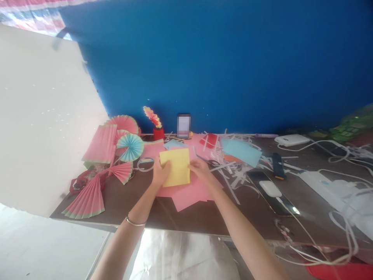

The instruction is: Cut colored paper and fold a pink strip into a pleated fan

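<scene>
A square sheet of yellow paper [177,167] is held up over the desk between my two hands. My left hand [161,173] grips its left side, with the thumb lying on the front face. At the right edge, the fingertips of my right hand [200,169] pinch the paper. Beneath it lie loose pink paper sheets [186,200], partly covered by the yellow one. A roll of tape [145,165] rests just left of my left hand.
Pleated pink paper fans [87,198] and a blue fan [130,147] stand at the left. White paper strips [240,177] and blue sheets [243,151] are scattered at the right. A dark phone [274,202], a white power strip [329,194] and cables lie farther right. Another phone [183,126] leans upright behind.
</scene>
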Available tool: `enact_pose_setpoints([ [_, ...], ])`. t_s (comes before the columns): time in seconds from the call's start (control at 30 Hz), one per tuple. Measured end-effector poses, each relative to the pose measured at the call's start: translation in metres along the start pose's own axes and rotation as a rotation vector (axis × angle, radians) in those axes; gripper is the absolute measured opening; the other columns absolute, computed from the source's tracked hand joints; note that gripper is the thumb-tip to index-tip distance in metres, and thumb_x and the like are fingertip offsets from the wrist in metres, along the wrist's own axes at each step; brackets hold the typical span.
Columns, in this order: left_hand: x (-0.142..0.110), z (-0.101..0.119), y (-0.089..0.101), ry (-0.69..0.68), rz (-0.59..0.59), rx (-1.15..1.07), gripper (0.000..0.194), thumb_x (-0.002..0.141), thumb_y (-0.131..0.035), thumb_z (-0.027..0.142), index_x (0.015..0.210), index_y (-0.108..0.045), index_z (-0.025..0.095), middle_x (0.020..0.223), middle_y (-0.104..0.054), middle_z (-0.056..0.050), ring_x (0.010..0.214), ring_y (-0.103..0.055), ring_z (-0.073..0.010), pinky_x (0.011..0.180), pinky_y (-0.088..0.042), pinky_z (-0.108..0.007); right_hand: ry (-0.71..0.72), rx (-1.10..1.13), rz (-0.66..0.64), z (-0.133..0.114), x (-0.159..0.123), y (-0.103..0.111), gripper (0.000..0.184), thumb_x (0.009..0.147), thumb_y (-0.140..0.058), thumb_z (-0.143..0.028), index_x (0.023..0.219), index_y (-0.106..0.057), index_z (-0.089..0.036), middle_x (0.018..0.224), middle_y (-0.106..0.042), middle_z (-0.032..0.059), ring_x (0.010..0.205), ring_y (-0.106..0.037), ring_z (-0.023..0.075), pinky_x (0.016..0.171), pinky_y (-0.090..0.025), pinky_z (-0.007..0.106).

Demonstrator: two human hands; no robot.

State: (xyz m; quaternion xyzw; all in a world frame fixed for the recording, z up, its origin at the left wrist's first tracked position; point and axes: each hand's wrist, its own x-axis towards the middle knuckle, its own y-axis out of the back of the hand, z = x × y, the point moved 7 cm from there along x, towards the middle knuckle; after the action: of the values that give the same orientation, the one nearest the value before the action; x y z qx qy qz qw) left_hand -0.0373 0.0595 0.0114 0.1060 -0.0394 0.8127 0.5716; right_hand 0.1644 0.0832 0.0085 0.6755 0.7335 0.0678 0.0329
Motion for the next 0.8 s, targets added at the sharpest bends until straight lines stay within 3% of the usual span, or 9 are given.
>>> enact_pose_setpoints([
  [0.17, 0.003, -0.004, -0.001, 0.024, -0.01, -0.108, 0.044, 0.07, -0.063, 0.025, 0.108, -0.045, 0.018, 0.095, -0.062, -0.008, 0.081, -0.063, -0.0185, 0.068, -0.052, -0.029, -0.015, 0.162, -0.116, -0.003, -0.002, -0.005, 0.025, 0.068, -0.063, -0.036, 0.084, -0.059, -0.018, 0.087, -0.063, 0.0057, 0.082, -0.06, 0.0196, 0.074, -0.045, 0.032],
  [0.3, 0.005, -0.002, 0.004, -0.026, 0.044, -0.103, 0.042, 0.071, -0.063, 0.025, 0.108, -0.044, 0.018, 0.099, -0.061, -0.008, 0.084, -0.063, -0.0179, 0.071, -0.052, -0.029, 0.004, -0.012, -0.055, -0.001, -0.001, -0.001, 0.025, 0.065, -0.066, -0.036, 0.082, -0.059, -0.019, 0.087, -0.064, 0.0045, 0.084, -0.059, 0.0204, 0.076, -0.044, 0.033],
  [0.4, 0.007, -0.001, 0.01, -0.052, 0.108, -0.111, 0.043, 0.071, -0.063, 0.025, 0.109, -0.043, 0.019, 0.101, -0.06, -0.008, 0.088, -0.062, -0.018, 0.075, -0.051, -0.03, -0.013, -0.055, -0.097, 0.003, 0.002, -0.004, 0.025, 0.062, -0.068, -0.035, 0.08, -0.059, -0.019, 0.083, -0.064, 0.0039, 0.082, -0.06, 0.0205, 0.074, -0.044, 0.033],
  [0.57, 0.011, -0.005, 0.013, -0.038, 0.101, -0.146, 0.042, 0.071, -0.064, 0.027, 0.107, -0.042, 0.019, 0.1, -0.06, -0.008, 0.084, -0.062, -0.0173, 0.073, -0.052, -0.031, -0.068, 0.199, -0.129, 0.007, 0.004, -0.004, 0.03, 0.061, -0.071, -0.037, 0.083, -0.061, -0.019, 0.082, -0.064, 0.0044, 0.081, -0.059, 0.019, 0.072, -0.045, 0.031],
  [0.7, 0.013, -0.005, 0.02, -0.039, 0.167, -0.1, 0.043, 0.071, -0.064, 0.029, 0.106, -0.042, 0.018, 0.1, -0.059, -0.009, 0.089, -0.061, -0.0177, 0.077, -0.051, -0.03, -0.063, 0.175, -0.135, 0.008, 0.002, -0.007, 0.032, 0.062, -0.071, -0.038, 0.086, -0.061, -0.02, 0.083, -0.064, 0.0033, 0.082, -0.059, 0.0188, 0.076, -0.045, 0.032],
  [0.8, 0.015, -0.002, 0.023, -0.048, 0.164, -0.114, 0.05, 0.071, -0.064, 0.029, 0.113, -0.039, 0.018, 0.103, -0.059, -0.009, 0.091, -0.06, -0.0175, 0.078, -0.05, -0.03, -0.05, 0.222, -0.211, 0.003, -0.001, -0.015, 0.034, 0.063, -0.07, -0.038, 0.091, -0.06, -0.02, 0.083, -0.065, 0.004, 0.081, -0.061, 0.0187, 0.076, -0.046, 0.033],
])
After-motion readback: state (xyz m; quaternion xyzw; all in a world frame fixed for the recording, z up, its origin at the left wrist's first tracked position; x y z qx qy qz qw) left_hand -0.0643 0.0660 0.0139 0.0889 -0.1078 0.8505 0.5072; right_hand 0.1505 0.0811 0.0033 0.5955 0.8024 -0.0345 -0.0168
